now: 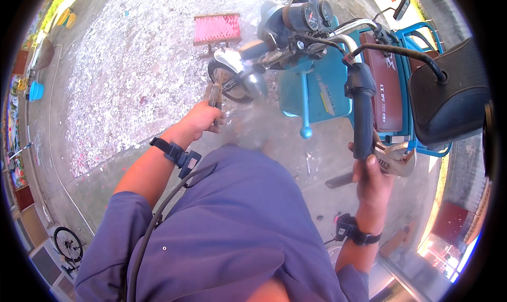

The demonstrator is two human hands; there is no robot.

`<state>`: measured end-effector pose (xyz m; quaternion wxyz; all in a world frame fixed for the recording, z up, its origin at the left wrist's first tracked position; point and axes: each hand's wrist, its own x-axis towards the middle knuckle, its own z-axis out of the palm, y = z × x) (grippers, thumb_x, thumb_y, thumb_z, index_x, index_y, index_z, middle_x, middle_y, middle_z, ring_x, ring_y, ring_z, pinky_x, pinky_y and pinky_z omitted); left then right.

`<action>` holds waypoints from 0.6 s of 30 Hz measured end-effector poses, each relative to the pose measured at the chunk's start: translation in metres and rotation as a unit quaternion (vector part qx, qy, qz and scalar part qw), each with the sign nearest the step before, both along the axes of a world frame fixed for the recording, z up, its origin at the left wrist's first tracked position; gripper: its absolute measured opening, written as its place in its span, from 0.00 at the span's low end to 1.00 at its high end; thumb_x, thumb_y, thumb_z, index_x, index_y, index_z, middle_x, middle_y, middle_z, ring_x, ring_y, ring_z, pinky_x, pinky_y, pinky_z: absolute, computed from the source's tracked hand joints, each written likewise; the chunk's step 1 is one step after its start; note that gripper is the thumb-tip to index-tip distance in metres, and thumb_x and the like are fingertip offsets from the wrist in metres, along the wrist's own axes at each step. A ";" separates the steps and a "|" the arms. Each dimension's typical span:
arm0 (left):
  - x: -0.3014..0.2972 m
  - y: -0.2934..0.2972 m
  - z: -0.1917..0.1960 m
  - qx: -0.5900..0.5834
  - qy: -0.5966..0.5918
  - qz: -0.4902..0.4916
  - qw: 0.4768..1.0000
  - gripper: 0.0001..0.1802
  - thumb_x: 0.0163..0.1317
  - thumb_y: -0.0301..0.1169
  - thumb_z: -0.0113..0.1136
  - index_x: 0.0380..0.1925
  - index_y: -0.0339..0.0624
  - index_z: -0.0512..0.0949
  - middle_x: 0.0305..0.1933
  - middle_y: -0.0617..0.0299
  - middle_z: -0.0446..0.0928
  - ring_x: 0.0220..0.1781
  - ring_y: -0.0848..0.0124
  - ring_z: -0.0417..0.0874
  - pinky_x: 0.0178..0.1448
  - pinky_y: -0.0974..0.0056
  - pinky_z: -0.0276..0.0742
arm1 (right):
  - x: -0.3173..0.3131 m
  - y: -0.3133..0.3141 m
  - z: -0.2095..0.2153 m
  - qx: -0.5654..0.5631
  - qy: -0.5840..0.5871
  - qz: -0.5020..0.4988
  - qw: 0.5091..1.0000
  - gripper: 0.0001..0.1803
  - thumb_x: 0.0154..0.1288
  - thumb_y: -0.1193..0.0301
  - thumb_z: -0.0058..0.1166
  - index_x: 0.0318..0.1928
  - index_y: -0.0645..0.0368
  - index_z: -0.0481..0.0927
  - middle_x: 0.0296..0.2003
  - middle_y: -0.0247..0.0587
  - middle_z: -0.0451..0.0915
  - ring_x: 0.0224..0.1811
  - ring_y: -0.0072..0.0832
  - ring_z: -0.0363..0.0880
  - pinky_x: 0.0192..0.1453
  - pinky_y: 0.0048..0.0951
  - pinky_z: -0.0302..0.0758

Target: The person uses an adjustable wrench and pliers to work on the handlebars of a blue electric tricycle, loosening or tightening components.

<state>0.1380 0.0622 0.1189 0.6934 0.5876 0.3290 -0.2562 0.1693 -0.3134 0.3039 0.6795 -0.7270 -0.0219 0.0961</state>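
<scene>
A: Left hand [203, 117]?

B: Fist closed round the handles of worn metal pliers [214, 97], rusty-brown, noses pointing up and away from the palm. Tips sit just short of the chrome front mudguard [244, 72], curved and shiny, over the small front wheel [226, 82].

A: Right hand [372, 178]?

B: Fingers wrapped on the lower end of the black rubber handlebar grip [362, 112], a ribbed cylinder. Same hand pins an adjustable wrench [395, 159], dull grey steel, open-jawed head sticking out to the right of the knuckles. So both hands are full, neither loose.

A: Vehicle?

B: Teal electric tricycle [317, 90], painted sheet-metal front panel, chrome handlebar [348, 30] bending above the grip. Two round gauges [311, 14] beyond that. Black padded seat [449, 90], matte, right of the grip. Brown panel [385, 85] between grip and seat.

A: Wrists?

B: Black strap devices on both, left wristband [177, 155] with a cable running to the body. Sleeves are plain blue-purple cloth.

A: Ground?

B: Outdoors, rough concrete yard [121, 90], pale speckled patch past the left hand, small debris. Pink woven stool [217, 29] far beyond the pliers. Blue basin [36, 90] at the far left edge. Bicycle wheel [68, 244] lower left, behind the elbow.
</scene>
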 end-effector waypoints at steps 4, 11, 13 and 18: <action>0.002 -0.003 0.002 -0.010 -0.004 -0.008 1.000 0.27 0.53 0.24 0.51 0.56 0.28 0.66 0.50 0.49 0.75 0.50 0.59 0.81 0.42 0.54 0.84 | -0.001 0.020 0.013 -0.013 -0.001 -0.013 1.000 0.36 0.65 0.62 0.64 0.66 0.73 0.68 0.41 0.52 0.84 0.20 0.15 0.72 0.25 0.15 0.69; 0.013 -0.014 0.003 -0.029 -0.019 -0.049 0.998 0.28 0.56 0.24 0.52 0.59 0.31 0.65 0.52 0.50 0.74 0.51 0.59 0.80 0.44 0.54 0.84 | 0.002 0.057 0.024 -0.052 -0.021 -0.052 0.997 0.31 0.67 0.63 0.63 0.64 0.69 0.72 0.37 0.46 0.85 0.20 0.13 0.71 0.24 0.15 0.68; 0.014 -0.018 0.008 -0.032 -0.022 -0.058 0.998 0.28 0.57 0.24 0.52 0.60 0.33 0.65 0.53 0.50 0.74 0.52 0.60 0.79 0.45 0.54 0.84 | 0.000 0.057 0.024 -0.049 -0.025 -0.053 0.997 0.31 0.67 0.63 0.63 0.64 0.69 0.72 0.37 0.46 0.85 0.20 0.13 0.71 0.24 0.15 0.68; 0.011 -0.017 0.028 -0.057 -0.043 -0.071 0.995 0.28 0.58 0.23 0.50 0.61 0.35 0.65 0.54 0.52 0.73 0.53 0.60 0.78 0.49 0.53 0.84 | -0.006 0.046 0.013 -0.016 -0.018 -0.071 0.997 0.32 0.68 0.62 0.61 0.65 0.69 0.70 0.38 0.46 0.84 0.20 0.13 0.70 0.24 0.15 0.67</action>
